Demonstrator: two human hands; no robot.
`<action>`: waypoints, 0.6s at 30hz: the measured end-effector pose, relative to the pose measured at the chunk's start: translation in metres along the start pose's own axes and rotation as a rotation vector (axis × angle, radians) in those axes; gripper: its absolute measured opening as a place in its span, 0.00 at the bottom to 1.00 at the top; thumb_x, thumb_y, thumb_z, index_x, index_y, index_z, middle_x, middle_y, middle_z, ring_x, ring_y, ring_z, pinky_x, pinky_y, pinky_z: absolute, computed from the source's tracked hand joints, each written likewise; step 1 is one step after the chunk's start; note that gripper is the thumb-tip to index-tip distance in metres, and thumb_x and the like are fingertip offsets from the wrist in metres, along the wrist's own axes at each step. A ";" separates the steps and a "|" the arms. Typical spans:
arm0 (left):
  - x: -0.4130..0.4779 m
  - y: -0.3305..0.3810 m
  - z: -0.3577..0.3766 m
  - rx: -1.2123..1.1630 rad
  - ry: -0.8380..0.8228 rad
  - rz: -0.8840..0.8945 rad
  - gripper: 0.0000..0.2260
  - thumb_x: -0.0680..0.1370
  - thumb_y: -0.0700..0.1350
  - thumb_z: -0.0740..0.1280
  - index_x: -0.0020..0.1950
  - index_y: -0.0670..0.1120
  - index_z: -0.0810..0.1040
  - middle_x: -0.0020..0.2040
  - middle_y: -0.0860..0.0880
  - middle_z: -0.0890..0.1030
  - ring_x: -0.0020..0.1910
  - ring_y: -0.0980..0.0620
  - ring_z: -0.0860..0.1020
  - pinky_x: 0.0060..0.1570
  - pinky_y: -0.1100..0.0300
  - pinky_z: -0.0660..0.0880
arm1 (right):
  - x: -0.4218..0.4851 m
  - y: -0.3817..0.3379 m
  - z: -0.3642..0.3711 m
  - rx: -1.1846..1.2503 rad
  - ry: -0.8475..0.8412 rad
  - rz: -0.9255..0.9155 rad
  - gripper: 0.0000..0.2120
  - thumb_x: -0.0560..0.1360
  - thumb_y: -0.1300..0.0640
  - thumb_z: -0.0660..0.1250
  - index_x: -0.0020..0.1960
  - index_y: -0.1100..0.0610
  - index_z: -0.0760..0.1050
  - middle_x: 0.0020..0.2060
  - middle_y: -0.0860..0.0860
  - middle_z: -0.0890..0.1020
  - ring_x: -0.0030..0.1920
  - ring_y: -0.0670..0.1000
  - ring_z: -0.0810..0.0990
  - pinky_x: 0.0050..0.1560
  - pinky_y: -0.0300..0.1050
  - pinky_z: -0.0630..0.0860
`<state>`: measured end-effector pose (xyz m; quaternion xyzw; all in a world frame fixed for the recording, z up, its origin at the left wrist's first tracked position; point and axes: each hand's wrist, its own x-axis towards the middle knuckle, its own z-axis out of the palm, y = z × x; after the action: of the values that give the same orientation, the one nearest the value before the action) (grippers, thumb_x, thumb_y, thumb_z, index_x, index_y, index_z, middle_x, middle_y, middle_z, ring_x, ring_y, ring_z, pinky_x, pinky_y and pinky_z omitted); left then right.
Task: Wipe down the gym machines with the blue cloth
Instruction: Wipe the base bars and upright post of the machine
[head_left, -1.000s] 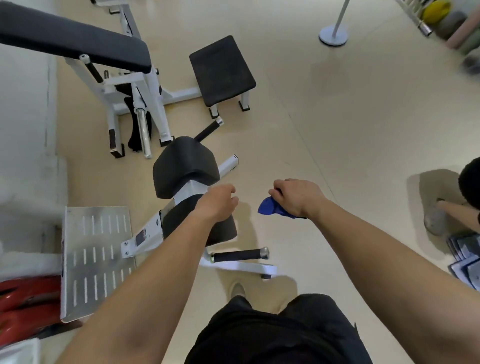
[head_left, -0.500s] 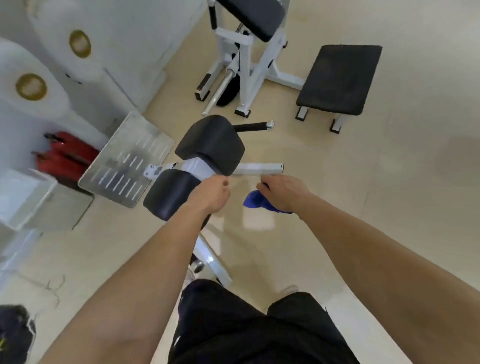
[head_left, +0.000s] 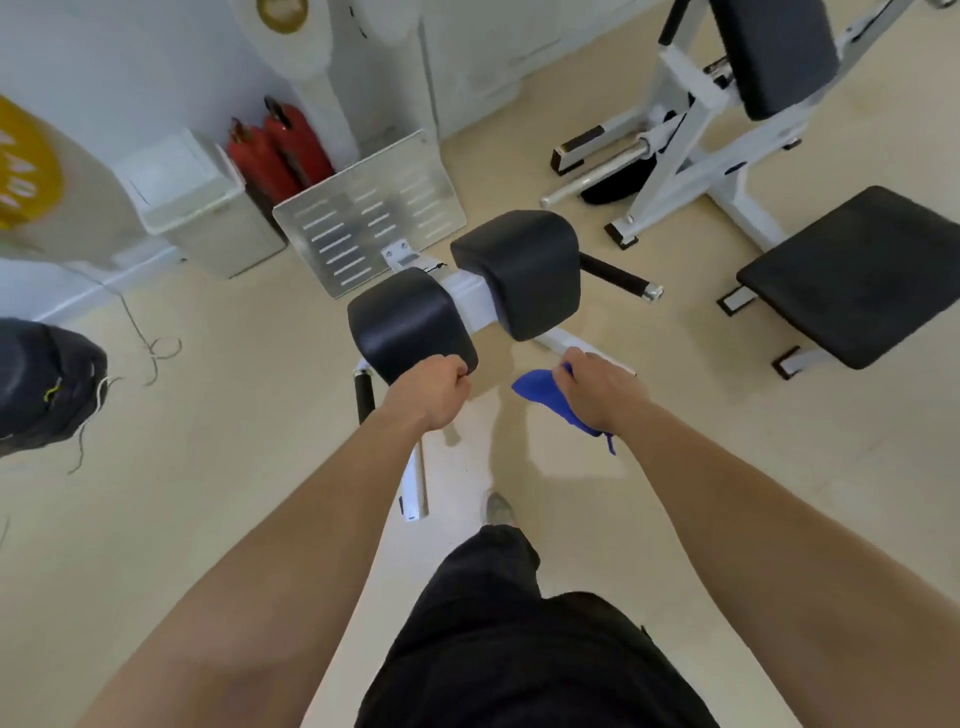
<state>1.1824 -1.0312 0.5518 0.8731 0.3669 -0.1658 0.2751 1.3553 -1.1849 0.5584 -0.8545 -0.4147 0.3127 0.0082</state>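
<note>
Having stepped round the black cushioned machine pad (head_left: 410, 322), we curl our left hand (head_left: 434, 395) fingers together; our right hand (head_left: 597, 395) fingers clamp the crumpled blue cloth (head_left: 537, 392).

Two red fire extinguishers (head_left: 284, 148) stand just beside a white lidded bin (head_left: 189, 195).

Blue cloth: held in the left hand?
No, the blue cloth is bunched in the right hand, while the left hand is a fist with no cloth in it.

Nothing can be read: the white letters on the yellow round sign (head_left: 26, 161) at the frame's left edge are blurred and cut off.
</note>
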 end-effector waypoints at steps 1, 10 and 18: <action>0.006 -0.002 0.003 -0.015 -0.013 -0.022 0.13 0.83 0.49 0.58 0.64 0.48 0.76 0.58 0.49 0.78 0.53 0.50 0.77 0.57 0.54 0.75 | 0.009 0.003 0.002 -0.008 -0.015 0.003 0.12 0.84 0.51 0.50 0.58 0.56 0.69 0.49 0.54 0.79 0.44 0.54 0.80 0.45 0.49 0.76; 0.048 -0.012 0.009 -0.218 0.063 -0.238 0.13 0.83 0.52 0.57 0.59 0.47 0.77 0.53 0.49 0.79 0.51 0.49 0.78 0.55 0.52 0.77 | 0.092 0.006 0.014 -0.064 -0.058 -0.265 0.15 0.80 0.57 0.58 0.67 0.58 0.68 0.60 0.56 0.73 0.53 0.56 0.75 0.52 0.50 0.73; 0.098 -0.048 0.033 -0.269 0.233 -0.358 0.14 0.84 0.53 0.57 0.66 0.50 0.75 0.60 0.52 0.77 0.53 0.55 0.75 0.56 0.61 0.72 | 0.204 0.001 0.070 -0.008 0.010 -0.297 0.17 0.83 0.58 0.58 0.71 0.57 0.68 0.60 0.55 0.68 0.46 0.56 0.76 0.47 0.47 0.75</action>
<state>1.2108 -0.9694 0.4604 0.7628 0.5638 -0.0601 0.3110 1.4124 -1.0571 0.3935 -0.7854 -0.5376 0.3021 0.0532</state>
